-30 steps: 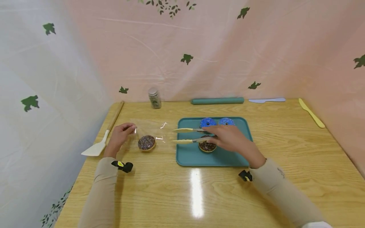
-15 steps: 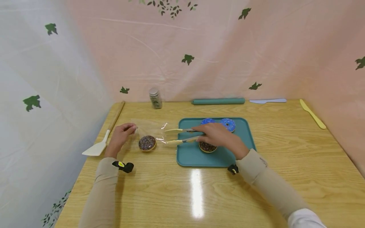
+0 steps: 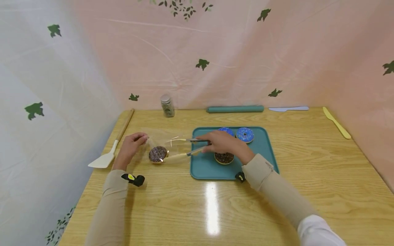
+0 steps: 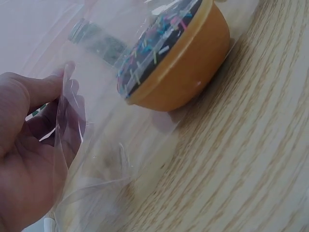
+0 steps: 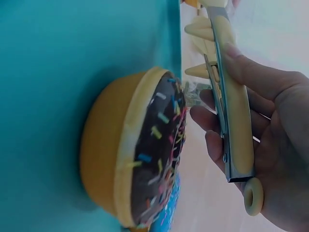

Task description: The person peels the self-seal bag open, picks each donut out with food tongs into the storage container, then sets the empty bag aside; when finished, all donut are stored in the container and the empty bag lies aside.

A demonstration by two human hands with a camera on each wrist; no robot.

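My left hand [image 3: 130,148] pinches the edge of a clear plastic bag [image 4: 96,140] lying at the table's left. A chocolate-frosted donut [image 3: 158,154] with sprinkles appears to sit inside the bag, right of that hand. My right hand [image 3: 224,141], over the tray, grips a pair of tongs [image 5: 234,106]. The tongs' cream tips stand spread at the bag's right side, the lower one beside the donut; whether it touches is unclear. On the teal tray [image 3: 246,167], another chocolate donut [image 3: 224,158] and two blue-frosted donuts [image 3: 245,135] lie partly under the right hand.
A cream spatula [image 3: 104,160] with a wooden handle lies along the left edge. At the back stand a glass spice jar [image 3: 167,106], a teal rolled item [image 3: 235,109] and a lavender knife [image 3: 288,108]. A yellow knife [image 3: 337,122] lies far right.
My right hand has moved left with the tongs, bringing their spread tips from the tray's left edge into the bag's area near the donut. The left hand has kept its place.
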